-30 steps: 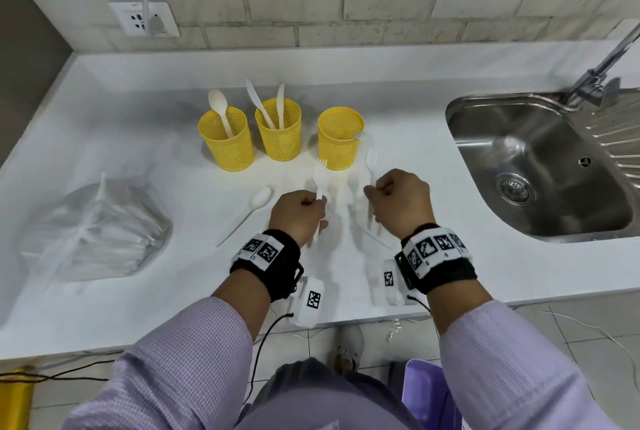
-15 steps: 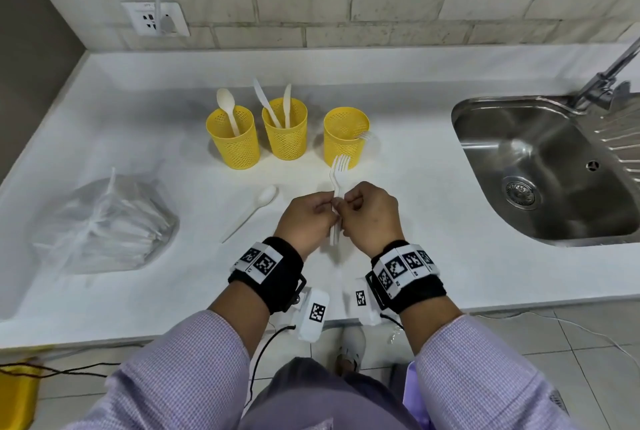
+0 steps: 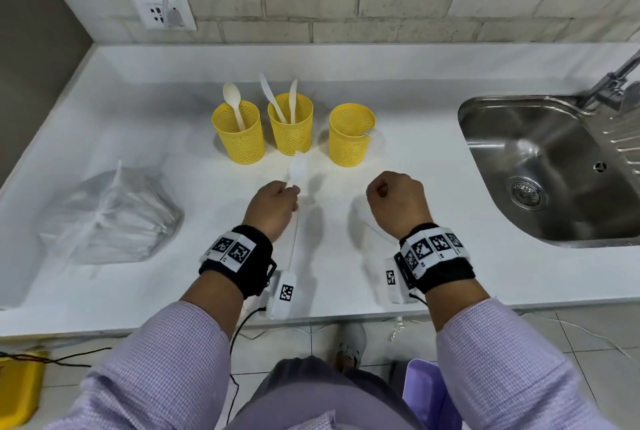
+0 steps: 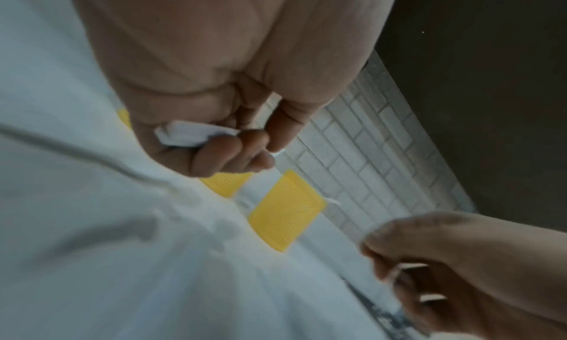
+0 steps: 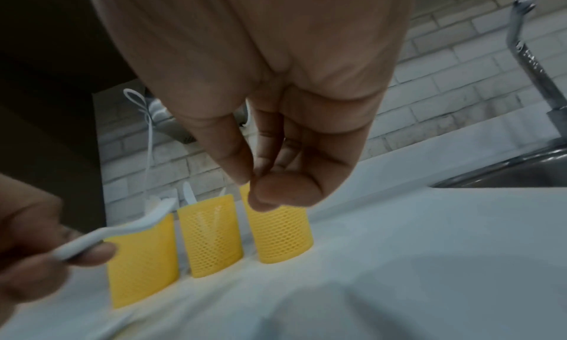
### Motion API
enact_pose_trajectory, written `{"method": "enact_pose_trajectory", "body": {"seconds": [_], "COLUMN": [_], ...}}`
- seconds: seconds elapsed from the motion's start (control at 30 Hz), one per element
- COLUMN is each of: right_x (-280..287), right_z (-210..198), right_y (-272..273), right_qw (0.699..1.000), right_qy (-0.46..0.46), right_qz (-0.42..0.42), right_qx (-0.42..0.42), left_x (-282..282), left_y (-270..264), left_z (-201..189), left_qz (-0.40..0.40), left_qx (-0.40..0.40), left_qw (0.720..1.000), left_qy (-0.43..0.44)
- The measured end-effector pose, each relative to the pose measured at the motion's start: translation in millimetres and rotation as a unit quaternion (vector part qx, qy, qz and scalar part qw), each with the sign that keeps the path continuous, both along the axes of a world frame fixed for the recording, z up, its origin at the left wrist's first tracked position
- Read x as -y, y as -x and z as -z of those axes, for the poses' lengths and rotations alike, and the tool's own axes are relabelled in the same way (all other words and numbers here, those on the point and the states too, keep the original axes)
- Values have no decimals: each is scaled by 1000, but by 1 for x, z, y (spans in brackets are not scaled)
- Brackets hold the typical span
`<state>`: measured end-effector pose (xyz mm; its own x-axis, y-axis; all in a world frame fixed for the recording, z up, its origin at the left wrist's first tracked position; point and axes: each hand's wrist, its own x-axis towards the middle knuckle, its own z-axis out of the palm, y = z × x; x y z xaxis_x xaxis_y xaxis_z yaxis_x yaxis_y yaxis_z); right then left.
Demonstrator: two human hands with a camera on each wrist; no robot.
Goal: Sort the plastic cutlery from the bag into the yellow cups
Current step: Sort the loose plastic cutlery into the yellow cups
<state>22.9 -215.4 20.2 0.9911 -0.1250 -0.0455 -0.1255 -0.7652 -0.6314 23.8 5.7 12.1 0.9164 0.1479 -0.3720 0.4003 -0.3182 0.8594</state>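
Three yellow mesh cups stand in a row at the back of the white counter (image 3: 450, 273). The left cup (image 3: 239, 138) holds a spoon, the middle cup (image 3: 290, 128) two knives, and a fork tip shows at the rim of the right cup (image 3: 351, 142). My left hand (image 3: 277, 201) pinches white plastic fork cutlery (image 3: 296, 169) by the handle, tines pointing toward the cups; I cannot tell whether it is one fork or two stacked. It also shows in the right wrist view as a fork (image 5: 122, 231). My right hand (image 3: 394, 201) hovers to the right, its fingers curled with nothing seen in them (image 5: 254, 183).
The clear plastic bag (image 3: 110, 218) of cutlery lies on the counter at the left. A steel sink (image 3: 540, 169) with a tap (image 3: 616, 79) fills the right side. A wall socket (image 3: 162, 12) with a white cable sits above the counter.
Each hand held a fork, then the hands met in front of the cups. Now the left hand keeps the fork cutlery, and the right hand has pulled away to the right.
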Motion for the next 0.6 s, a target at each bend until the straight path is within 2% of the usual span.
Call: {"method": "enact_pose_trajectory", "body": {"seconds": [0.07,0.17,0.3,0.6], "right_x": [10,18,17,5], "right_z": [7,20,36,42], "right_y": [1,4,10,12], "right_qw": [999,997,989,970], "right_qy": [22,38,78,183], "right_qz": [-3,-2,-23,-73], "right_qx": [-25,-70,-120,-138], "left_x": [-12,-18,-15,-3], "left_y": [0,5,14,25], "left_z": [2,6,10,20], "left_qz": [41,84,117,173], "left_qx": [0,-21,-30,-48], "left_qw": [994,980,965,931], "left_qy": [-98,-181,-232,-319]}}
